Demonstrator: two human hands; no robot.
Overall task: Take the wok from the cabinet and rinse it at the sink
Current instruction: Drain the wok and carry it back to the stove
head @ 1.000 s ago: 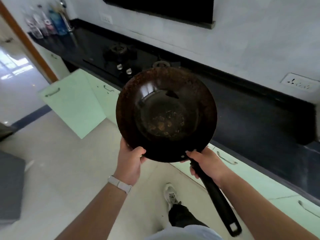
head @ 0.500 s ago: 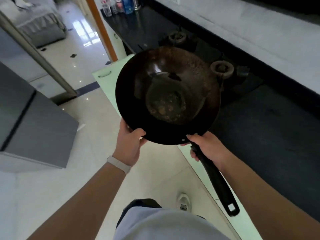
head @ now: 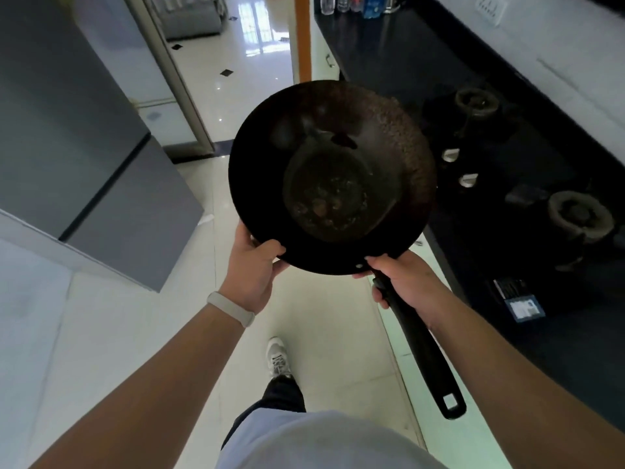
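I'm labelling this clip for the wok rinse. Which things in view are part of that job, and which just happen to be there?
Part of the job:
wok
left hand gripping its rim
right hand on its handle

Just there:
stove burners
bottles at the counter's far end
grey cabinet
card on the counter

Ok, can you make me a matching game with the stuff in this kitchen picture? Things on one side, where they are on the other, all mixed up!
Things:
1. wok
2. wristband
3. bottles
4. stove burners

Places:
A. standing at the far end of the black counter
B. on the left arm, just behind the left hand
C. held up over the floor by both hands, the right hand on the handle
D. set into the black counter on the right

Pairs: 1-C, 2-B, 3-A, 4-D
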